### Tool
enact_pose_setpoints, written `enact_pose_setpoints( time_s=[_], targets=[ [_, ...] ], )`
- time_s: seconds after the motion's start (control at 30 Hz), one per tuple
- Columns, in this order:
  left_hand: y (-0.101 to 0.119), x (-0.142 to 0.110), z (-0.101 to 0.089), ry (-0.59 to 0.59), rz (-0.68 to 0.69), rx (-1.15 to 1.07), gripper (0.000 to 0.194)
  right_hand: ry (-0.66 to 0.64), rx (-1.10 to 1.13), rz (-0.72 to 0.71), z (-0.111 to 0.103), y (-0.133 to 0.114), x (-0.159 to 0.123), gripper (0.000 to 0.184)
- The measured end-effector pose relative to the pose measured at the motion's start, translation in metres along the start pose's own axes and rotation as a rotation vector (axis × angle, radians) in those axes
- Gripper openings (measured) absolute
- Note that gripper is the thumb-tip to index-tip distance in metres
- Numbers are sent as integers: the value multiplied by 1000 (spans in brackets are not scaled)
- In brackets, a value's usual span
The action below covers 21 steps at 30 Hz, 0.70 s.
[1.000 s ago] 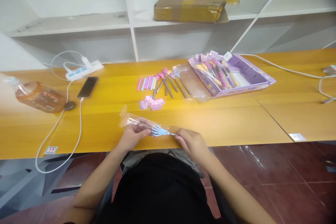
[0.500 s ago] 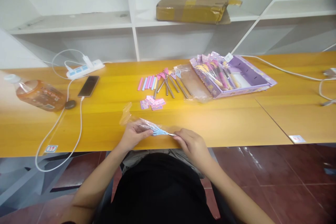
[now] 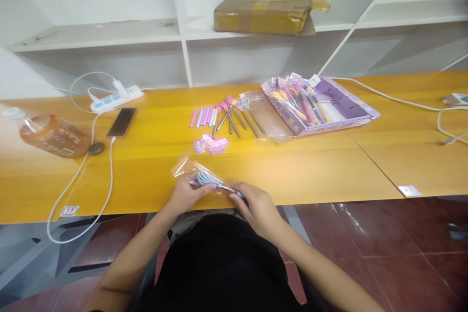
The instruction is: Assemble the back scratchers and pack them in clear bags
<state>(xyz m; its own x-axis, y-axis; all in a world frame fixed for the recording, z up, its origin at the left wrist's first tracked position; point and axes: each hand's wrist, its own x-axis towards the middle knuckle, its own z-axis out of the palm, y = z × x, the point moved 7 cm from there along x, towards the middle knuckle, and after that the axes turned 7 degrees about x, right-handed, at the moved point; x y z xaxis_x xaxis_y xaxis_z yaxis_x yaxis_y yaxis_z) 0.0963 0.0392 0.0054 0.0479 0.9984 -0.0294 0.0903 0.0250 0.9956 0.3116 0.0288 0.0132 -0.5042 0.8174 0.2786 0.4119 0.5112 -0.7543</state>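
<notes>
A light-blue back scratcher with a claw-shaped head and a thin metal rod lies across both hands at the table's front edge. My left hand is closed around its head, thumb along the claw, together with a clear plastic bag. Whether the head is inside the bag or on top of it, I cannot tell. At the other end, my right hand grips the blue handle. Beyond my hands lie pink printed cards, several pastel handle tubes and several metal-rod back scratchers with claw heads.
A purple display box with wrapped back scratchers stands at the right. On the left are a tilted drink bottle, a phone on a charging cable and a power strip. A taped carton sits on the shelf.
The back scratcher's head has turned up and left, and its claw shows more fully. My right hand has moved slightly left and down, and its blue handle end now shows. The bag has shifted.
</notes>
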Motion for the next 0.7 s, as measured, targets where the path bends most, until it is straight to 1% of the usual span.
enact_pose_setpoints(
  time_s=[0.07, 0.13, 0.17, 0.23, 0.37, 0.43, 0.5, 0.6, 0.67, 0.7],
  targets=[
    [-1, 3, -10, 116, 8, -130, 41, -27, 22, 88, -2, 5, 0, 24],
    [-4, 5, -20, 242, 6, -276, 45, -61, 38, 142, -5, 10, 0, 28],
    [-5, 5, -23, 283, 1, -334, 45, -81, 49, 151, -6, 12, 0, 32],
    [-6, 7, -25, 296, -19, -395, 45, -106, 70, 149, -7, 14, 0, 39],
    [-5, 7, -15, 188, -45, -351, 47, -119, 94, 128, -1, 16, -2, 43],
    [-4, 6, -11, 137, -54, -280, 48, -115, 105, 106, 5, 14, -3, 45],
    [-5, 5, -5, 57, -81, -182, 48, -103, 108, 78, 10, 12, -2, 46],
    [-6, 4, 3, -79, -111, -50, 42, -92, 117, 44, 15, 8, 1, 41],
    [-5, 5, 6, -117, -100, -19, 40, -95, 138, 35, 17, 7, 3, 37],
    [-4, 5, 6, -112, -88, -19, 40, -98, 154, 36, 17, 6, 5, 35]
  ],
)
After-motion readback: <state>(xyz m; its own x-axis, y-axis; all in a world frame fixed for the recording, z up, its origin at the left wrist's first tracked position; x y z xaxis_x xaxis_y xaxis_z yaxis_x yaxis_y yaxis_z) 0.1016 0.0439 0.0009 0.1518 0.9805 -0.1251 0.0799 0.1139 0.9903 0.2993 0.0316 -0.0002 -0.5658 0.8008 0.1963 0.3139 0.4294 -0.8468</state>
